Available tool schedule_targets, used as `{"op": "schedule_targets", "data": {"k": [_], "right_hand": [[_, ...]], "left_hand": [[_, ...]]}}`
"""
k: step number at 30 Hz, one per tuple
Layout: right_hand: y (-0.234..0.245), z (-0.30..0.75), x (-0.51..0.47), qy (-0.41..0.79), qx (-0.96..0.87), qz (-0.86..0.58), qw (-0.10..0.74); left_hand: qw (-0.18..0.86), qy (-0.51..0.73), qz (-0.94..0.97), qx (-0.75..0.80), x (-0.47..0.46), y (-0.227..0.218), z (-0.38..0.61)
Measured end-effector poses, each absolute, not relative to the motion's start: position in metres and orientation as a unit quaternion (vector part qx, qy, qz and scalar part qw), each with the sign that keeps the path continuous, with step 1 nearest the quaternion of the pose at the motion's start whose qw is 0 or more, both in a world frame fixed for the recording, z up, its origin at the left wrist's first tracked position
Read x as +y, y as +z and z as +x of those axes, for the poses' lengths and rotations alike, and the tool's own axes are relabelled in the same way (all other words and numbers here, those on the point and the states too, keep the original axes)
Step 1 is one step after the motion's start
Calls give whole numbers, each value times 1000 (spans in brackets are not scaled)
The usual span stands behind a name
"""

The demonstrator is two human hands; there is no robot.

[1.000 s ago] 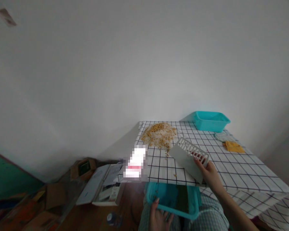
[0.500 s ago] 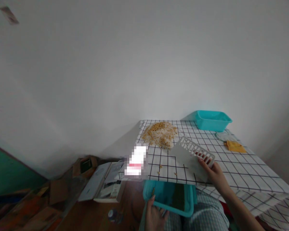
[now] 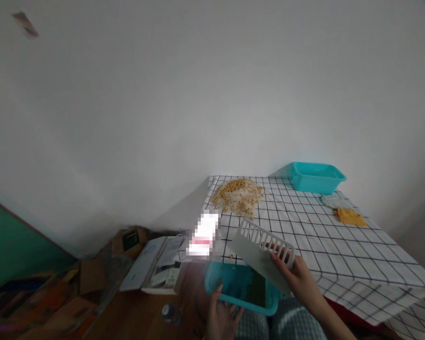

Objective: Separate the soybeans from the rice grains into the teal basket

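Observation:
My left hand (image 3: pixel 224 314) grips the near left rim of a turquoise plastic basin (image 3: pixel 242 303), thumb over the edge and fingers beneath. This basin sits over my lap, just below the table's front edge, with a few small yellow bits and a darker patch inside. In my right hand (image 3: pixel 293 271) is a pale grey flat plastic scraper (image 3: pixel 254 254) with a row of slots along its upper edge. It tilts over the table edge and overlaps the basin's right side. Farther back on the tablecloth lies a pile of yellow beans mixed with whitish grains (image 3: pixel 238 194).
A second turquoise basin (image 3: pixel 318 179) stands at the table's back right, near a yellow cloth (image 3: pixel 350 216). A blurred-out bright rectangle (image 3: pixel 203 234) lies at the left table edge. On the floor are an opened white box (image 3: pixel 163 274), cardboard boxes (image 3: pixel 92 275) and a bottle (image 3: pixel 168 311).
My right hand has brought the scraper left and toward me, from the tabletop to above the basin. The basin has shifted slightly left with my left hand. My view has turned a little.

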State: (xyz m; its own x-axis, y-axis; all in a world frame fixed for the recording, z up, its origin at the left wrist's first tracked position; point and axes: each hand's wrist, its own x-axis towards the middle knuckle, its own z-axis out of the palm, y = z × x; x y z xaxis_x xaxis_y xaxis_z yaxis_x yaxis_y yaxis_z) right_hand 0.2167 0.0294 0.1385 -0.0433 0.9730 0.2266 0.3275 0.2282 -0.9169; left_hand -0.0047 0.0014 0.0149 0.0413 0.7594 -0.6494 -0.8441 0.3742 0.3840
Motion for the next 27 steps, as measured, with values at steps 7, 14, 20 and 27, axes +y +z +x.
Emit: {"op": "schedule_targets", "data": {"k": [7,14,20,27], "right_hand": [[141,216,40,314,-613,-521,505],[147,205,40,355,-656,-492,448],[156,249,83,200,-642,-540,506],[153,277,105,127,-701,-572,408]], "left_hand": [[720,564,-58,400,0,10,-10],[727,549,-76,406,1,21,-10],[726,549,-84,406,1,18,-11],[732,535,-82,413,4,10,-11]]}}
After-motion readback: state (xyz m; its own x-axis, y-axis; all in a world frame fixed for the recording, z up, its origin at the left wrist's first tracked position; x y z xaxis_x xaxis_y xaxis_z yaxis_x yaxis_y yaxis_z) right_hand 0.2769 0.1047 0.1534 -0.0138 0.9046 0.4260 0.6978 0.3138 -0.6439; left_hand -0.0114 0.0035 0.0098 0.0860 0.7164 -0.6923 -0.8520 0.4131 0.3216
